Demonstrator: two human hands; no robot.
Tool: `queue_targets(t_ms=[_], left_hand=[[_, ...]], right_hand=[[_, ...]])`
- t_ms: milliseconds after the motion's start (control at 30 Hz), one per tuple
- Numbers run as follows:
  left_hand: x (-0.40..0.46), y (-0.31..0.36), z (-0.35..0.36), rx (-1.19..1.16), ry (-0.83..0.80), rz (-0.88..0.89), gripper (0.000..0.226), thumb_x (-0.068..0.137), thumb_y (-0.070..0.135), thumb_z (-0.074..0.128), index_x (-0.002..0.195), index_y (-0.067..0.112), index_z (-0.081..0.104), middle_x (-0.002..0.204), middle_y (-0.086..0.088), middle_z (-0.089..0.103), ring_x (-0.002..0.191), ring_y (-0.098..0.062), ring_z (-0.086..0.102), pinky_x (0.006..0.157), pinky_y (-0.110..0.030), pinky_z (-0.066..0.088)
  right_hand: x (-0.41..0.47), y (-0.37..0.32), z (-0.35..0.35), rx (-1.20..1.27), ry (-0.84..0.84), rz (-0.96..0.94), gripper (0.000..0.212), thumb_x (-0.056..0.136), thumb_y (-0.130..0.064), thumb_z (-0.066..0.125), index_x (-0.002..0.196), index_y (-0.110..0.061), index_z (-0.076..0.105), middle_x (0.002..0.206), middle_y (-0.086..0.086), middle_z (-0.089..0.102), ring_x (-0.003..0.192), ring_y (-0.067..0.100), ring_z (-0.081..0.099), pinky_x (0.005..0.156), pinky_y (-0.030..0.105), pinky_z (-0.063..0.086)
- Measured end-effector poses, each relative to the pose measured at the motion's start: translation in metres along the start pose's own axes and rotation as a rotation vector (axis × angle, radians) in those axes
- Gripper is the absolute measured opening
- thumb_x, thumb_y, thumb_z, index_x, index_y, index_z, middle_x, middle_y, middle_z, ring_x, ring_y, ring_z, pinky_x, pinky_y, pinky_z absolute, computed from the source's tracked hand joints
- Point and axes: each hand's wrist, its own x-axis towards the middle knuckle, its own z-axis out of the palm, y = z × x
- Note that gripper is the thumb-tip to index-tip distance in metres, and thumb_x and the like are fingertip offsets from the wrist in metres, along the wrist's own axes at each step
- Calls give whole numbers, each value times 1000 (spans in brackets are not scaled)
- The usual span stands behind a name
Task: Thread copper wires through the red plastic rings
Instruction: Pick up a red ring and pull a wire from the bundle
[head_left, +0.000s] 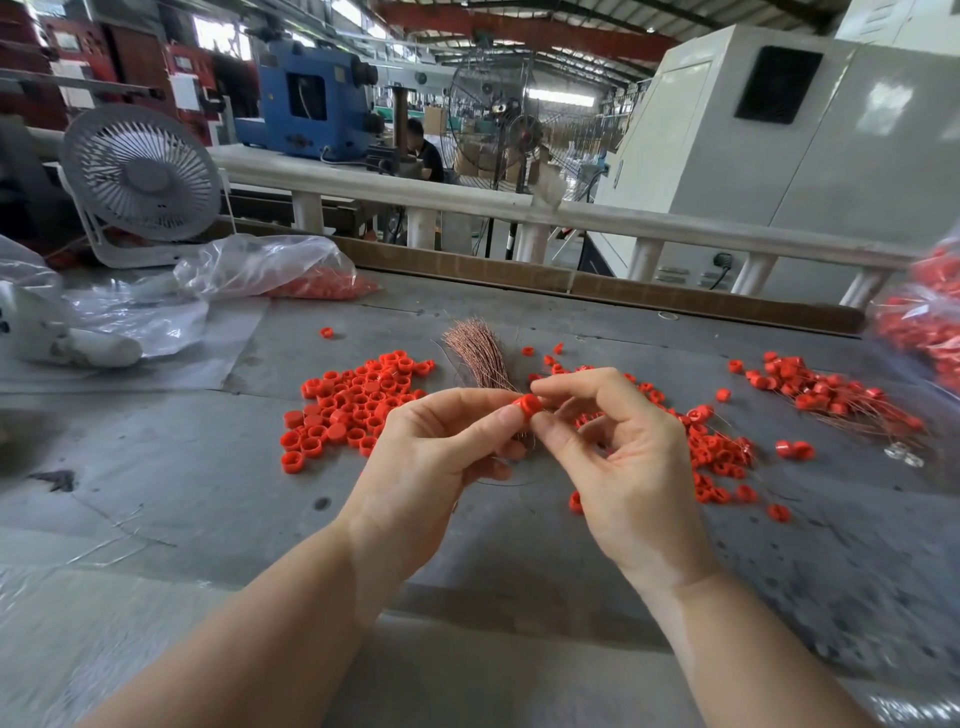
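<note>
Between both hands, above the grey table (467, 551), is one red plastic ring (529, 405). My left hand (431, 452) pinches it with thumb and forefinger and also grips the lower end of a bundle of copper wires (477, 353), which fans up behind. My right hand (618, 457) touches the ring's right side with thumb and forefinger pinched together; whether it holds a thin wire there I cannot tell. A heap of loose red rings (353, 405) lies to the left. Rings with wires through them (831, 395) lie at the right.
More red rings (717, 457) are scattered under and right of my right hand. A clear bag of rings (291, 270) lies at the back left beside a white desk fan (140, 176). Another bag of red rings (924, 322) sits at the right edge.
</note>
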Motion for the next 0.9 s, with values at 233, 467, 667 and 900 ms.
queue_targets(t_ms=[233, 467, 667, 900], left_hand=[[0, -1, 0, 23, 0, 31, 24, 59, 27, 73, 81, 18, 77, 71, -2, 71, 58, -7, 62, 51, -17, 49], [0, -1, 0, 68, 51, 115, 21, 60, 22, 73, 80, 15, 77, 73, -5, 73, 60, -8, 64, 52, -16, 49], [-1, 0, 4, 155, 101, 199, 22, 63, 14, 70, 85, 11, 72, 73, -2, 74, 61, -4, 65, 53, -13, 48], [-1, 1, 5, 202, 111, 231, 18, 67, 8, 70, 85, 13, 72, 73, 1, 74, 60, -1, 64, 54, -12, 48]], right_hand=[[1, 3, 0, -46, 22, -81, 12, 79, -5, 69, 87, -14, 70, 85, 0, 65, 78, 8, 59, 63, 11, 40], [1, 8, 0, -72, 38, -118, 10, 78, -3, 70, 85, -10, 73, 84, -5, 66, 79, 1, 60, 68, 8, 40], [2, 9, 1, -69, 42, -123, 11, 76, 0, 70, 83, -9, 73, 84, -5, 67, 81, 1, 62, 72, 8, 41], [1, 9, 1, -54, 41, -112, 11, 77, 2, 69, 82, -7, 73, 82, -3, 66, 78, 0, 60, 68, 8, 41]])
